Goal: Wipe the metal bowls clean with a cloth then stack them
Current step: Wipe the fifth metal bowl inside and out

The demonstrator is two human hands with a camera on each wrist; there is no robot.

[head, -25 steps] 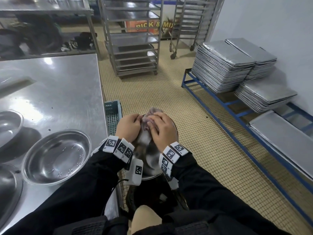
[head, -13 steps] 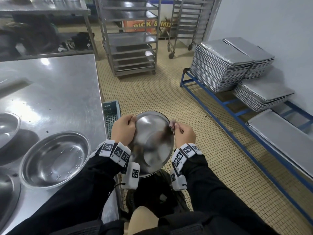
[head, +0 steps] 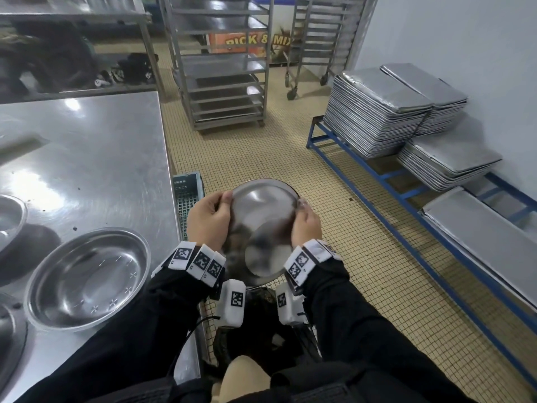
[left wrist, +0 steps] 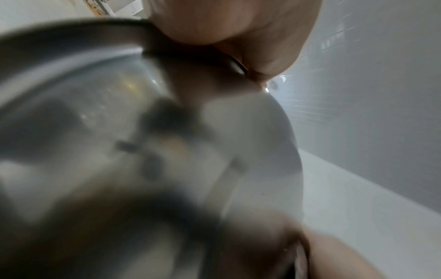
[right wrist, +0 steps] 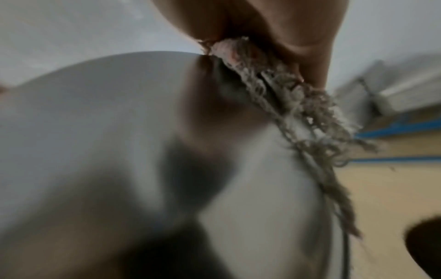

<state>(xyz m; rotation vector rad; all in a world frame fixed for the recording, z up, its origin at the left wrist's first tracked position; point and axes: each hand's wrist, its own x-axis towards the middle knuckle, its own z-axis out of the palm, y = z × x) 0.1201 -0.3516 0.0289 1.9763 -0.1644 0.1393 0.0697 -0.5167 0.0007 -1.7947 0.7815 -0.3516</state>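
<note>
I hold a metal bowl [head: 263,225] tilted on edge over the floor, just right of the steel table [head: 96,158]. My left hand [head: 210,219] grips its left rim, thumb on the near face. My right hand [head: 305,223] grips the right rim with a frayed grey cloth [right wrist: 298,105] pinched against the edge; in the head view the cloth barely shows. The left wrist view shows the bowl [left wrist: 143,132] close up and blurred. Another metal bowl [head: 87,279] lies upright on the table at my left.
Two more bowls show partly at the table's left edge, one [head: 10,219] farther back and one [head: 8,341] nearer. A green crate [head: 187,199] stands by the table. Stacked baking trays [head: 374,112] fill a blue rack [head: 406,196] on the right. Wheeled tray racks [head: 226,68] stand ahead.
A second ago both hands pressed the cloth on the bowl's upper part. The right hand has since slid with the cloth to the right rim, baring the bowl's face.
</note>
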